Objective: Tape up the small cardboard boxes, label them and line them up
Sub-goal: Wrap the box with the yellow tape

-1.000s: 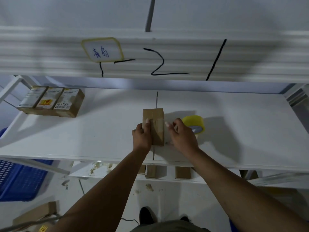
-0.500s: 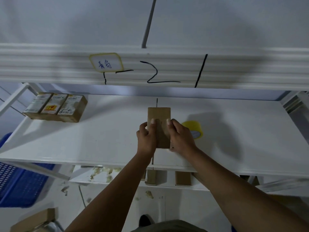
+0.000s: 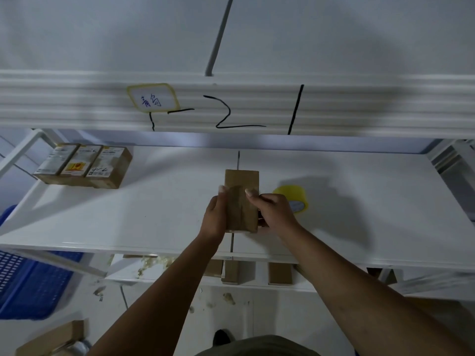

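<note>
Two hands (image 3: pixel 216 217) (image 3: pixel 276 214) grip cardboard box (image 3: pixel 241 201) | three labelled boxes (image 3: pixel 84 165) far left | beam (image 3: pixel 359 109) marked "2"

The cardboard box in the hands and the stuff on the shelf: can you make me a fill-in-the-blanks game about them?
1. The small cardboard box is held by ____ hands.
2. The roll of tape is coloured ____.
3. The row of labelled boxes at the far left of the white shelf has ____ boxes.
4. The roll of tape lies beside the ____ hand, not the left hand.

Missing words: two; yellow; three; right
</note>
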